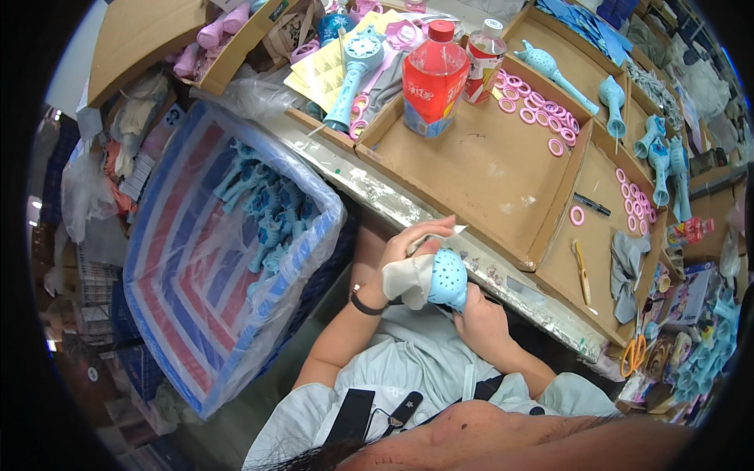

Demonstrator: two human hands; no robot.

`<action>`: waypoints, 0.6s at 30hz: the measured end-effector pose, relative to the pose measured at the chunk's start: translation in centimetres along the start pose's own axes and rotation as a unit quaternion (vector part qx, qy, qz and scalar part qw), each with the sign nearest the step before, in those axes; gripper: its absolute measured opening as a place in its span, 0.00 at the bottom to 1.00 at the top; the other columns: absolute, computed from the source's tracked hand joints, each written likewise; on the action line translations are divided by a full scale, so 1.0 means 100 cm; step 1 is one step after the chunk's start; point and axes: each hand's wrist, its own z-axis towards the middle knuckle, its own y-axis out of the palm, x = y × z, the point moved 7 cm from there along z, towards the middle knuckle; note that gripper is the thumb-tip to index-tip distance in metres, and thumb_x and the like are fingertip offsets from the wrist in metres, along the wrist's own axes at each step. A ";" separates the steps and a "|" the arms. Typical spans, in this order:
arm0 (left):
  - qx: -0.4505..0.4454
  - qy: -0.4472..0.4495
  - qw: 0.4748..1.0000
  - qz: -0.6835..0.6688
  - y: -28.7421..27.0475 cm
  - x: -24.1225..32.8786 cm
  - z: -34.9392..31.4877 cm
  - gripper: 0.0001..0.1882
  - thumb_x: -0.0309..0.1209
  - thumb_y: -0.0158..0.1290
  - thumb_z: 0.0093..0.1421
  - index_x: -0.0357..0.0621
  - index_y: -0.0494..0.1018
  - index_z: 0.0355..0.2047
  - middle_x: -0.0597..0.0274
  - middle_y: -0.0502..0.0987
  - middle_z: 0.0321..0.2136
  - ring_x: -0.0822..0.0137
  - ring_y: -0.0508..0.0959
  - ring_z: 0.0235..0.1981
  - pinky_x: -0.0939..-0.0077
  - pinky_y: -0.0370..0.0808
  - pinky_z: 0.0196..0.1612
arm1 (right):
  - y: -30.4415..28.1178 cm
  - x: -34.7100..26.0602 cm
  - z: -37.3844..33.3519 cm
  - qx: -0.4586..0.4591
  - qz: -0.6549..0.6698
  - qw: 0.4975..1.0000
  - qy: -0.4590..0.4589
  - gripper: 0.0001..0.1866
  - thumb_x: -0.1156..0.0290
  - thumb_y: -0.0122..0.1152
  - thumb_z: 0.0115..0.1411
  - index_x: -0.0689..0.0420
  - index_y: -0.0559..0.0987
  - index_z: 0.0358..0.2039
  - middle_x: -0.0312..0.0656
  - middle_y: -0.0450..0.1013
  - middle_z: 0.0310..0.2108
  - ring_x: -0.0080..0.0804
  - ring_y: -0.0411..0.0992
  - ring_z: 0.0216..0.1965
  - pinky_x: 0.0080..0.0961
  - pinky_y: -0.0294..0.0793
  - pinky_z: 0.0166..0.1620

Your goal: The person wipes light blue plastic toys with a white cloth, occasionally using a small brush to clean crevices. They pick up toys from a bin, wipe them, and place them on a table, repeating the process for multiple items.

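Close to my body, in front of the bench edge, I hold a light-blue plastic toy piece (449, 276) with a rounded head dotted with small star-shaped holes. My left hand (397, 253) is closed round a white cloth (410, 281), which lies against the left side of the piece. From the lower right, my right hand (483, 323) grips the piece's lower end, hiding part of it. Its other end is covered by the cloth and my left fingers. A dark band (364, 306) circles my left wrist.
Left of me stands a striped, plastic-lined bin (184, 259) with several blue toy pieces (275, 208). Cardboard trays (487, 188) on the bench hold pink rings (534, 102), a red-capped bottle (436, 78), a black pen (591, 204), a yellow-handled tool (581, 271) and grey cloth (627, 271). Orange-handled scissors (633, 355) hang at right.
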 end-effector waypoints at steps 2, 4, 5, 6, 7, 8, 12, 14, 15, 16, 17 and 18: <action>-0.032 -0.037 0.998 -0.048 0.000 -0.003 0.000 0.12 0.33 0.50 0.63 0.34 0.75 0.33 0.47 0.80 0.35 0.61 0.79 0.41 0.69 0.73 0.49 | 0.003 -0.003 -0.002 -0.019 0.010 1.000 -0.012 0.19 0.74 0.61 0.47 0.62 0.66 0.39 0.49 0.72 0.26 0.47 0.74 0.23 0.37 0.74 0.24; -0.019 -0.002 0.995 -0.097 -0.003 0.003 -0.002 0.14 0.34 0.50 0.64 0.34 0.76 0.29 0.48 0.80 0.31 0.59 0.79 0.37 0.66 0.74 0.48 | 0.000 -0.006 -0.002 -0.005 -0.002 1.000 -0.031 0.19 0.74 0.61 0.47 0.62 0.67 0.38 0.49 0.72 0.26 0.46 0.74 0.23 0.36 0.74 0.25; 0.009 0.000 0.988 -0.156 -0.005 0.004 -0.003 0.15 0.35 0.49 0.64 0.34 0.76 0.30 0.49 0.80 0.31 0.59 0.79 0.37 0.65 0.74 0.48 | -0.003 -0.008 -0.001 0.011 -0.016 0.999 -0.046 0.19 0.74 0.61 0.47 0.62 0.67 0.38 0.49 0.72 0.26 0.46 0.74 0.23 0.36 0.74 0.25; 0.046 0.008 0.975 -0.219 -0.008 0.004 -0.004 0.15 0.35 0.48 0.64 0.34 0.76 0.30 0.49 0.80 0.30 0.58 0.79 0.36 0.64 0.74 0.48 | -0.008 -0.009 0.000 0.033 -0.030 0.997 -0.060 0.18 0.74 0.61 0.47 0.63 0.67 0.38 0.49 0.72 0.26 0.45 0.74 0.23 0.35 0.74 0.25; 0.072 0.035 0.952 -0.295 -0.010 0.006 -0.005 0.15 0.36 0.48 0.65 0.34 0.75 0.31 0.49 0.80 0.30 0.58 0.79 0.36 0.63 0.74 0.48 | -0.009 -0.009 0.001 0.032 -0.025 0.997 -0.064 0.18 0.73 0.61 0.47 0.63 0.67 0.38 0.49 0.72 0.26 0.45 0.74 0.23 0.35 0.74 0.24; 0.080 0.025 0.962 -0.260 -0.008 0.004 -0.004 0.15 0.36 0.48 0.64 0.34 0.75 0.32 0.48 0.79 0.32 0.57 0.79 0.37 0.63 0.74 0.49 | -0.012 -0.009 0.002 0.040 -0.020 0.997 -0.068 0.18 0.73 0.61 0.47 0.63 0.67 0.37 0.48 0.72 0.26 0.44 0.74 0.23 0.35 0.74 0.24; 0.013 0.069 0.997 -0.013 -0.002 0.011 0.002 0.16 0.37 0.50 0.62 0.33 0.75 0.37 0.47 0.77 0.41 0.58 0.76 0.48 0.64 0.70 0.54 | -0.010 -0.006 0.003 0.024 -0.009 0.999 -0.042 0.18 0.74 0.61 0.47 0.63 0.67 0.37 0.49 0.72 0.25 0.45 0.74 0.22 0.36 0.74 0.24; -0.036 0.013 0.998 -0.055 0.000 0.004 0.002 0.17 0.38 0.50 0.62 0.33 0.75 0.38 0.47 0.78 0.39 0.59 0.76 0.47 0.65 0.70 0.53 | -0.006 -0.006 0.001 0.006 -0.002 1.000 -0.024 0.17 0.74 0.61 0.47 0.63 0.67 0.37 0.49 0.72 0.24 0.47 0.74 0.22 0.37 0.74 0.24; -0.043 -0.009 0.996 -0.078 0.001 0.001 0.000 0.18 0.39 0.50 0.63 0.33 0.75 0.38 0.48 0.78 0.39 0.59 0.76 0.46 0.65 0.70 0.53 | -0.005 -0.007 0.001 0.005 0.007 1.000 -0.026 0.17 0.74 0.60 0.48 0.63 0.67 0.37 0.49 0.72 0.24 0.47 0.74 0.22 0.37 0.74 0.24; -0.019 0.019 0.997 -0.074 -0.003 0.005 -0.001 0.23 0.45 0.44 0.66 0.36 0.74 0.30 0.46 0.77 0.37 0.58 0.76 0.44 0.62 0.73 0.48 | -0.002 -0.008 0.001 -0.017 0.022 0.999 -0.026 0.17 0.74 0.60 0.48 0.63 0.66 0.37 0.50 0.72 0.24 0.48 0.74 0.22 0.38 0.74 0.25; 0.027 -0.011 0.990 -0.139 -0.008 0.000 -0.002 0.23 0.46 0.44 0.67 0.36 0.74 0.31 0.47 0.77 0.37 0.58 0.76 0.43 0.63 0.73 0.48 | -0.008 -0.011 0.001 0.019 0.011 0.999 -0.043 0.17 0.74 0.60 0.48 0.63 0.66 0.37 0.50 0.72 0.24 0.49 0.74 0.23 0.38 0.74 0.25; 0.076 -0.033 0.975 -0.205 -0.010 -0.005 -0.005 0.24 0.46 0.43 0.67 0.36 0.73 0.31 0.47 0.77 0.37 0.58 0.76 0.42 0.63 0.74 0.48 | -0.011 -0.012 0.003 0.031 0.007 0.998 -0.055 0.17 0.74 0.60 0.48 0.63 0.66 0.37 0.50 0.72 0.24 0.49 0.74 0.23 0.39 0.74 0.25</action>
